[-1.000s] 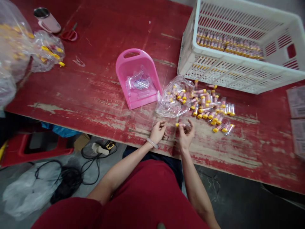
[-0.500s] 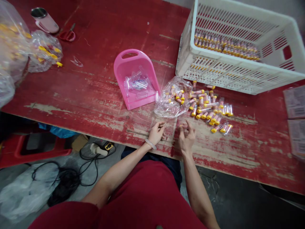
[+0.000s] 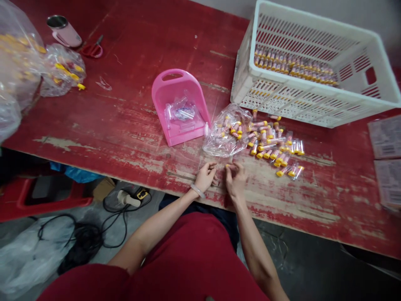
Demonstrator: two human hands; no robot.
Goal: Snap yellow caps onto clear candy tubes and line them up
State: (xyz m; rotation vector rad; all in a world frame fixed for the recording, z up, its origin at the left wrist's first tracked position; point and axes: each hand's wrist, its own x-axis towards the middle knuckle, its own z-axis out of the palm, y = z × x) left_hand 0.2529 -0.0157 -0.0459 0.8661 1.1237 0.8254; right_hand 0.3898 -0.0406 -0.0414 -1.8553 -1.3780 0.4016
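Observation:
My left hand (image 3: 206,176), with a pale bangle at its wrist, is held just over the table's front part. Its fingers are curled together, and whatever they hold is too small to make out. Close by on the right, my right hand (image 3: 236,179) pinches a small yellow cap (image 3: 227,165) between thumb and fingers; anything attached to it is hidden. Beyond both hands lies a clear plastic bag (image 3: 216,144) with yellow-capped pieces inside. Several clear tubes with yellow caps (image 3: 275,153) are heaped to its right.
A pink dustpan-shaped scoop (image 3: 180,140) holds clear tubes. At back right stands a white crate (image 3: 291,98) with rows of capped tubes. Left are filled plastic bags (image 3: 19,62), scissors (image 3: 94,51) and a pink mug (image 3: 69,35). Printed packs (image 3: 387,138) lie far right.
My right hand has moved left, closer to my left hand, and its fingers have drawn together, with a yellow cap now showing at the tips. My left hand has barely moved.

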